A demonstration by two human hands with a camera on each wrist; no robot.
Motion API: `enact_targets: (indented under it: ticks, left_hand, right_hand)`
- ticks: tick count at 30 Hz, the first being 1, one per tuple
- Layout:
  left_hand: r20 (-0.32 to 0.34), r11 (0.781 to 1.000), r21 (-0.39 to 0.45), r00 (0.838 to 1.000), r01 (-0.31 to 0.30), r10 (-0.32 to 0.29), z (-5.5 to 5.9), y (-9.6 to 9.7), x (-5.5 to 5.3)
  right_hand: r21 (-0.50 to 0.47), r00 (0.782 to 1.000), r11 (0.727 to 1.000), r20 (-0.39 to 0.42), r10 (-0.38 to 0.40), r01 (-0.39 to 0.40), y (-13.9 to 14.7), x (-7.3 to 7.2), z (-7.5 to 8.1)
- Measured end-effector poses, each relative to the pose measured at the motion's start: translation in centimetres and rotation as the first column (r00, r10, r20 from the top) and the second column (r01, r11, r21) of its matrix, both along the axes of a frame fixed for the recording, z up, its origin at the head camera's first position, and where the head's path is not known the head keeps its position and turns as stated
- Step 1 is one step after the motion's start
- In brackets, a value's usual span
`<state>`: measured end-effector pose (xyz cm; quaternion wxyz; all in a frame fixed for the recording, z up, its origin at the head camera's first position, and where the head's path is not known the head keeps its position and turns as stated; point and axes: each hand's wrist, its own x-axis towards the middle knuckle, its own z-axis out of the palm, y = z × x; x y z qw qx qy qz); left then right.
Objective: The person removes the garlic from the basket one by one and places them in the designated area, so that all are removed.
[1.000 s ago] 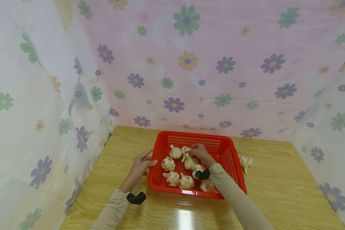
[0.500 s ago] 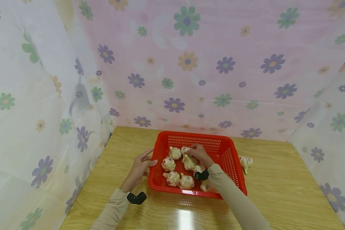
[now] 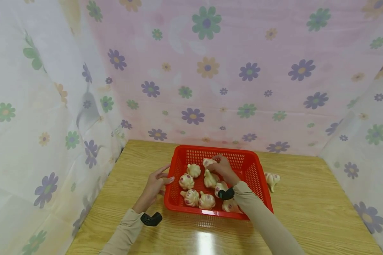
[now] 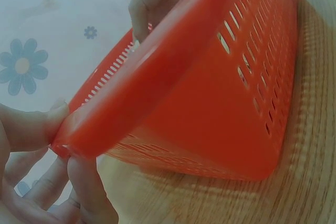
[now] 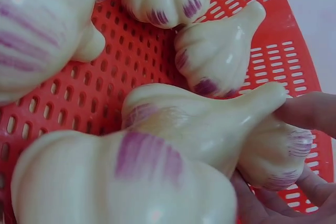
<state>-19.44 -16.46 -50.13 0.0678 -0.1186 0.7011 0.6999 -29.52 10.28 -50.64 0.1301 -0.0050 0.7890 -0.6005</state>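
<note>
Garlic (image 3: 191, 198) lies in the red basket (image 3: 186, 209) on the bench (image 3: 312, 202), mostly toward its left and front. The front-right bulb (image 3: 230, 205) is partly covered by the right sleeve (image 3: 268, 219), and the bulb behind it by the black wrist camera (image 3: 226, 193). Outside the right wall sits a loose bulb (image 3: 272, 179), its left edge hidden by the basket. The left hand (image 3: 154, 184) has its grip clamped on the left rim. The right hand (image 3: 225, 169) has its grip clamped on a held bulb (image 3: 208, 162) near the back wall; whether that bulb clears the bottom I cannot tell. Left wrist view shows fingers under the rim, mostly hidden from the head. Right wrist view shows a stemmed bulb (image 5: 210, 124) overlapping the held one; whether a finger touches its stem is unclear. Its nearest bulb (image 5: 121, 187) is cut off below.
</note>
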Motion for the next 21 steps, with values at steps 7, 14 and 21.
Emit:
enact_targets:
  ticks: [7, 14, 21]
  left_hand:
    - [-0.001, 1.0, 0.0, 1.0, -0.008, 0.008, 0.0, 0.0, -0.1]
    - [-0.003, 1.0, 0.004, 1.0, -0.015, 0.015, -0.1, 0.0, -0.1]
    - [0.0, 1.0, 0.007, 1.0, -0.018, 0.018, -0.1, 0.0, -0.1]
  right_hand:
    - [0.012, 0.998, 0.999, -0.05, -0.034, 0.034, 0.4, 0.0, 0.6]
    - [-0.073, 0.997, 0.997, -0.077, -0.022, 0.016, 1.3, 0.0, 1.3]
    - [-0.056, 0.995, 0.998, -0.102, -0.01, 0.004, 2.6, -0.1, 2.9]
